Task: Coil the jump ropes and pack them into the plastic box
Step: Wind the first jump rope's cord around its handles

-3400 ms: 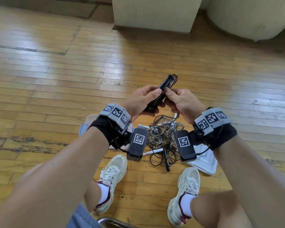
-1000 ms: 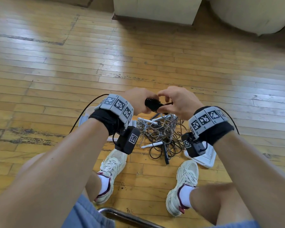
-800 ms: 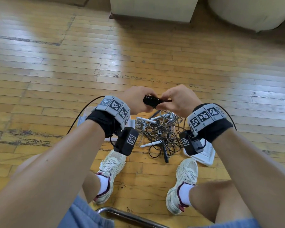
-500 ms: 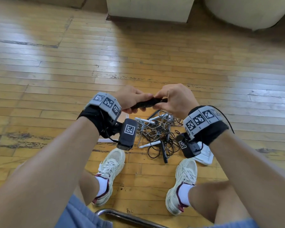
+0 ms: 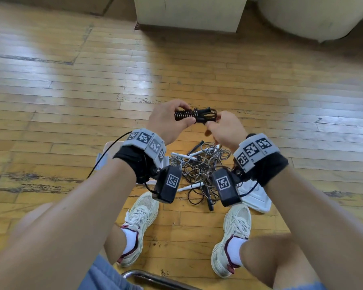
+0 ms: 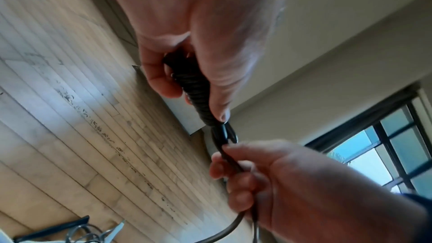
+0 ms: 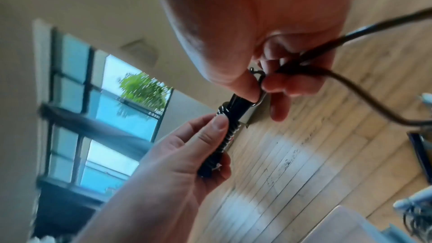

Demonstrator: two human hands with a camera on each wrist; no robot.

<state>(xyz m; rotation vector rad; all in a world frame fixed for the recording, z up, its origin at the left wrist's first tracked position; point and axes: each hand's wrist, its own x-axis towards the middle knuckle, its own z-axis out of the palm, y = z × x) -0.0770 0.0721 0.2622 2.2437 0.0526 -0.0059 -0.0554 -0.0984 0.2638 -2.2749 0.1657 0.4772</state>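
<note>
A black jump rope bundle (image 5: 186,115), its handles wound round with their own cord, lies crosswise between my hands above the floor. My left hand (image 5: 168,122) grips the wound end (image 6: 196,88). My right hand (image 5: 223,129) pinches the loose cord (image 7: 292,67) at the bundle's right tip, thumb against fingers. Below them a tangled pile of jump ropes (image 5: 199,170) with white and black handles lies on the floor. An edge of the translucent plastic box (image 5: 105,158) shows behind my left wrist; my arms hide most of it.
A white plastic panel (image 5: 255,198) lies right of the pile. My two shoes (image 5: 140,222) stand just in front of the pile, and a metal chair tube (image 5: 155,279) is beneath me. A cream cabinet base (image 5: 189,15) stands at the back on the wooden floor.
Both hands have risen a little. The bundle has turned from pointing away to lying crosswise. My right hand now pinches the cord at its right tip.
</note>
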